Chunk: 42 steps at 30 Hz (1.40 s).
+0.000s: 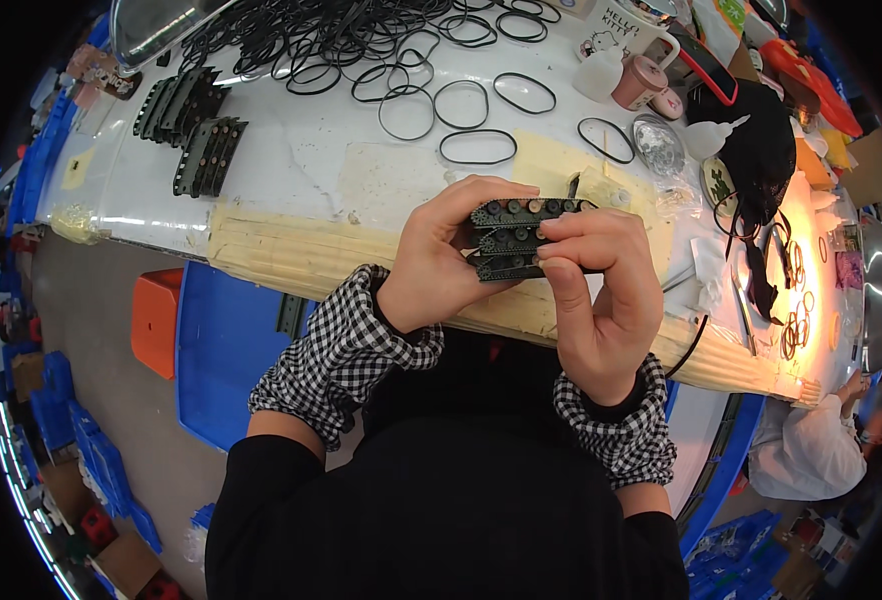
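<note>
Above the desk [291, 190] edge, a stack of 3 dark green plastic parts [514, 240] sits gripped between both hands: left hand [441, 262] wraps its left end, right hand [601, 300] pinches its right. Black rubber rings [401, 60] lie beyond, near more green parts [189, 125].

We see black-and-white checked sleeve cuffs [346, 350], dark green plastic track pieces [516, 238], black rubber rings [478, 147] on a white tabletop [291, 160], an orange stool [157, 320], blue plastic crates [223, 350].
</note>
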Tool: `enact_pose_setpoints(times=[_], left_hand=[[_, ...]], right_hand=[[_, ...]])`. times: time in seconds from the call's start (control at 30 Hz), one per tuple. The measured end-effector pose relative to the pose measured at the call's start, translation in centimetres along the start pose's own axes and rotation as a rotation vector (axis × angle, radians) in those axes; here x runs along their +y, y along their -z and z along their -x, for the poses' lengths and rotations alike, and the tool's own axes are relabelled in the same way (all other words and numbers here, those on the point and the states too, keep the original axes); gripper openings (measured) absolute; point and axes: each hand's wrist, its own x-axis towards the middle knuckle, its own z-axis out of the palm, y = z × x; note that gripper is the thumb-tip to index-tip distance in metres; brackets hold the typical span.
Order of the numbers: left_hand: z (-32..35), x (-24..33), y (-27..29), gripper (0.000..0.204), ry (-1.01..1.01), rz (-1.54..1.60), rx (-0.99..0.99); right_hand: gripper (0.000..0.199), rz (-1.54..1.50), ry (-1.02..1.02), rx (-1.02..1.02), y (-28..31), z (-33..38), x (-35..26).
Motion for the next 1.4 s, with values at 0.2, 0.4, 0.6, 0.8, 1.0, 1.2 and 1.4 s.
enact_pose_setpoints(times=[0.2, 0.4, 0.6, 0.8, 1.0, 1.2, 1.4], left_hand=[[-0.1, 0.0, -0.1, 0.057, -0.031, -0.010, -0.008], [-0.2, 0.2, -0.2, 0.057, -0.096, -0.022, 0.009], [-0.4, 0.1, -0.1, 0.056, -0.177, -0.097, 0.006], [-0.4, 0.2, 0.0, 0.054, -0.216, -0.189, 0.003], [-0.2, 0.1, 0.1, 0.053, -0.234, -0.229, 0.005], [-0.2, 0.6, 0.0, 0.050, -0.260, -0.229, -0.027], [-0.1, 4.0, -0.1, 0.049, -0.335, -0.479, -0.111]], right_hand=[[0.004, -0.032, -0.138, 0.345, 2.2, -0.3, 1.0], [0.006, 0.717, 0.022, 0.193, 4.7, -1.1, 4.2], [0.010, 0.745, 0.011, 0.065, 4.4, -0.8, 5.1], [0.012, 0.734, -0.018, 0.033, 4.4, -0.7, 5.1], [0.047, 0.531, 0.033, -0.010, 5.7, -1.1, 2.5], [0.076, 0.482, 0.066, -0.342, 5.0, -1.2, -1.0], [0.070, 0.492, 0.143, -0.306, 4.3, -0.1, 0.0]])
